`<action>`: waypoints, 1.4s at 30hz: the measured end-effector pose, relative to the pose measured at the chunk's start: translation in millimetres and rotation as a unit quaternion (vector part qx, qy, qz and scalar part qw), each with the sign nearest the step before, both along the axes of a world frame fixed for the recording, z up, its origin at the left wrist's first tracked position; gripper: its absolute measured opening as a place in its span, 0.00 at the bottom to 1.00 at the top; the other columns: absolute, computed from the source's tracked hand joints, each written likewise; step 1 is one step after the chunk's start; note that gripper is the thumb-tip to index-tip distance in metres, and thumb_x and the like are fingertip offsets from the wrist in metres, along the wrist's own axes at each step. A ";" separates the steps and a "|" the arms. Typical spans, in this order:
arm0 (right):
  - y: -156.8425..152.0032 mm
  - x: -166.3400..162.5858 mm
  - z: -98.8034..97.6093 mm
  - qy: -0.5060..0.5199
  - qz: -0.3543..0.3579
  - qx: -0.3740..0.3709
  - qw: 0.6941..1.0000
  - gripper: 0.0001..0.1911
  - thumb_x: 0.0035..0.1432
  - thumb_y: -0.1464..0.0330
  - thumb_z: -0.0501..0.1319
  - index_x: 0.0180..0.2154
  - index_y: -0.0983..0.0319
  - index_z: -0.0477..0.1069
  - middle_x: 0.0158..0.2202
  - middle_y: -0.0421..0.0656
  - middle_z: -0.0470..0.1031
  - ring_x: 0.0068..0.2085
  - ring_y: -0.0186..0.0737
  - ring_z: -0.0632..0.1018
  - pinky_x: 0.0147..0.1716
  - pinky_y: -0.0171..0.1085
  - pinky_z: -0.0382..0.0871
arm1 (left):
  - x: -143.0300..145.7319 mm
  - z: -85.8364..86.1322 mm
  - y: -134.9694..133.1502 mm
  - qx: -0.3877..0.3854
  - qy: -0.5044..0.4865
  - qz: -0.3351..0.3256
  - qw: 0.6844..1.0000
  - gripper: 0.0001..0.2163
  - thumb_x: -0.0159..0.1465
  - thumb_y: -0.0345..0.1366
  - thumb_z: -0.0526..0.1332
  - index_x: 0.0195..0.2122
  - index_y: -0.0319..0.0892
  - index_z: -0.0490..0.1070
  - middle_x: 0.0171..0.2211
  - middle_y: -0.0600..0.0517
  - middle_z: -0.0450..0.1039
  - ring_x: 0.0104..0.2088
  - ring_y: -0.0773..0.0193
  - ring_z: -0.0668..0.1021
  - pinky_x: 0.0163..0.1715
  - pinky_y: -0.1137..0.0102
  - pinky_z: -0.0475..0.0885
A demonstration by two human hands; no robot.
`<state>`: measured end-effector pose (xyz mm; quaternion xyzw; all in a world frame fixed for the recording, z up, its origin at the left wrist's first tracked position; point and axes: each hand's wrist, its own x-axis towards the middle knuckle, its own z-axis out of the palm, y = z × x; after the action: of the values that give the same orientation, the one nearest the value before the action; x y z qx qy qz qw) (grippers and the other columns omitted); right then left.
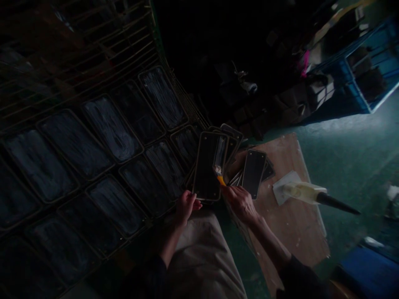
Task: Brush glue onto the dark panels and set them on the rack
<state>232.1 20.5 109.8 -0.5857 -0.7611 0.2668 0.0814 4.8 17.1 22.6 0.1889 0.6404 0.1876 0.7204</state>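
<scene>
My left hand [186, 205] is closed on the lower edge of a dark rectangular panel [206, 166] with a pale rim, held upright in front of me. My right hand [240, 199] grips a small brush with a yellow ferrule [220, 179]; its bristles [218, 160] lie against the panel's right side, where a whitish streak shows. More such panels [254, 171] are stacked loosely just right of it, on a wooden board [289, 224].
A wire rack [102, 141] to the left holds several dark panels streaked with white. A white bottle with a dark nozzle [314, 194] lies on the board over a white cloth. Blue crates [370, 74] stand at the far right. The floor is green.
</scene>
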 end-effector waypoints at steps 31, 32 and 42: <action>83.5 -1.8 -12.9 -0.015 0.009 0.066 0.998 0.17 0.67 0.73 0.47 0.55 0.63 0.64 0.33 0.44 0.73 0.32 0.37 0.71 0.33 0.37 0.60 | -8.1 -10.6 -0.1 0.059 0.008 -0.022 0.998 0.18 0.54 0.52 0.64 0.31 0.42 0.64 0.18 0.56 0.71 0.16 0.66 0.76 0.15 0.76 0.72; 69.5 -6.8 -11.8 -0.011 0.022 0.052 0.998 0.17 0.67 0.73 0.47 0.54 0.63 0.64 0.32 0.43 0.72 0.31 0.37 0.71 0.33 0.37 0.59 | -8.7 -10.4 0.0 0.059 0.008 -0.019 0.998 0.18 0.54 0.52 0.64 0.31 0.42 0.64 0.18 0.56 0.71 0.16 0.66 0.76 0.14 0.76 0.72; 46.3 -16.3 7.1 0.206 -0.061 -0.236 0.948 0.16 0.70 0.64 0.46 0.47 0.61 0.69 0.32 0.40 0.76 0.32 0.33 0.78 0.31 0.30 0.68 | -14.4 -13.9 0.4 0.039 0.010 -0.037 0.999 0.17 0.56 0.50 0.63 0.35 0.41 0.66 0.18 0.56 0.72 0.16 0.67 0.76 0.14 0.77 0.71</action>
<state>215.8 66.9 116.9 -0.5657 -0.6060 0.5479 0.1119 -9.7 17.5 8.7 0.2422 0.6325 0.1838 0.7123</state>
